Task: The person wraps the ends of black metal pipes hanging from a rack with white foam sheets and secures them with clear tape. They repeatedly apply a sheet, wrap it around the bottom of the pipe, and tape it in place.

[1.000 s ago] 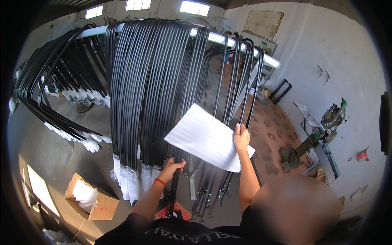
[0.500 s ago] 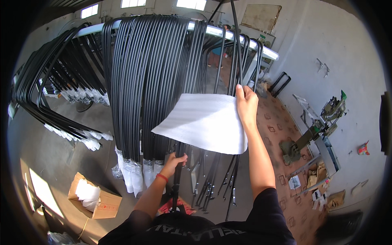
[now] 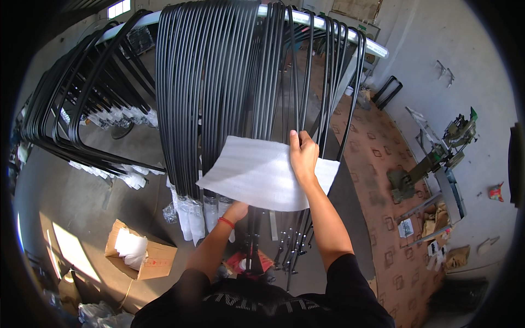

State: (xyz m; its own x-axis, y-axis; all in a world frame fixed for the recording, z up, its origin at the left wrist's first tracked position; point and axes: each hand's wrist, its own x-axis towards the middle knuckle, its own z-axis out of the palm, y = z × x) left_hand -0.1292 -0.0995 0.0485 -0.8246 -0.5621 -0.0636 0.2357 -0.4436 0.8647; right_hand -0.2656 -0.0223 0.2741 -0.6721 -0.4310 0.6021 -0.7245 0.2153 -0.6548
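Observation:
My right hand is closed on the upper right part of a white foam sheet, thumb up, close in front of the hanging black tubes. The sheet spreads leftward from it, its left corner over the lower part of the tubes. Below the sheet's lower edge is my left hand, with a red band at the wrist. Its fingers disappear behind the sheet and beside the tube ends, so their grip is hidden.
The bent tubes hang from a pale rail, many with white-wrapped ends. A cardboard box with white sheets stands on the floor at lower left. To the right are a green machine and a patterned reddish floor covering.
My right hand has moved left and down with the foam sheet, which now lies flatter and lower against the tubes. My left hand's fingers have gone behind the sheet. The view has shifted.

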